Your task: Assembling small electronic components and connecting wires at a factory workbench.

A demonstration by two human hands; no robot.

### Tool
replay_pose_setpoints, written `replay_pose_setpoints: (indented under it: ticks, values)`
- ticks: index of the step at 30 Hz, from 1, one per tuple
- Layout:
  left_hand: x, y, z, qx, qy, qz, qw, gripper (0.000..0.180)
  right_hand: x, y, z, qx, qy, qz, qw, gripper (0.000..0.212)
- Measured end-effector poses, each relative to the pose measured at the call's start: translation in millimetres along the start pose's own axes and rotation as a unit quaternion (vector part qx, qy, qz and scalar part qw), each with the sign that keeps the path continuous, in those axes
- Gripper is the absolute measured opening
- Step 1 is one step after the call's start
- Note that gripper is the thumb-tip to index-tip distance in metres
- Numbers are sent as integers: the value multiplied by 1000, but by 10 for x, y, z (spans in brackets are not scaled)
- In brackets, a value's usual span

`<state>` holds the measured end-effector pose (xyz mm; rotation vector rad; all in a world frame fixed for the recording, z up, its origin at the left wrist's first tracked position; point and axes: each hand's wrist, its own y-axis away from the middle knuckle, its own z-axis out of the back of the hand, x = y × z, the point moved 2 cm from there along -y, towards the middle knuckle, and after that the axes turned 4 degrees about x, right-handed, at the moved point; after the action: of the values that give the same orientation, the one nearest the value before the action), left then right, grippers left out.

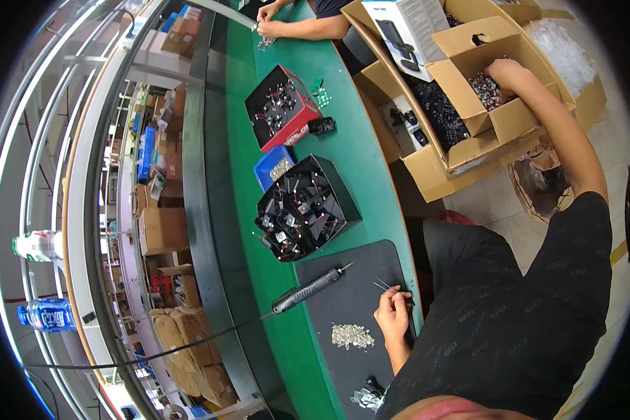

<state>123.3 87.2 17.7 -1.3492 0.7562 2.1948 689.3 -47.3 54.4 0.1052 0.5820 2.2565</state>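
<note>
My left hand (393,315) is closed around a pair of tweezers (383,284) over the black mat (343,280), at the bench's near edge. Beside it on the mat lie a pile of small metal parts (352,336) and a dark electric screwdriver (306,291), its bit pointing toward the hand. To the right, my right hand (509,74) reaches down into a small open cardboard box (492,40). Many tiny mixed-colour parts (484,91) fill that box. The fingertips of this hand are hidden among them.
A black box of black assemblies (304,206), a blue tray (264,171) and a red box (287,129) line the green bench (367,154). Larger cartons (434,178) stand at right. Another person's hands (269,26) work at the far end. The screwdriver's cable (154,357) crosses left.
</note>
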Motion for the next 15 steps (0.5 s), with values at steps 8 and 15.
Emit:
replay_pose_setpoints:
  ticks: [8, 15]
  values:
    - [80, -34, 31, -29, -6, -17, 999, 18, 9, 318, 334, -168, -111, -51, 978, 32]
    - [48, -35, 87, -27, 13, -17, 999, 12, -218, 350, 207, -262, -261, 96, 924, 25]
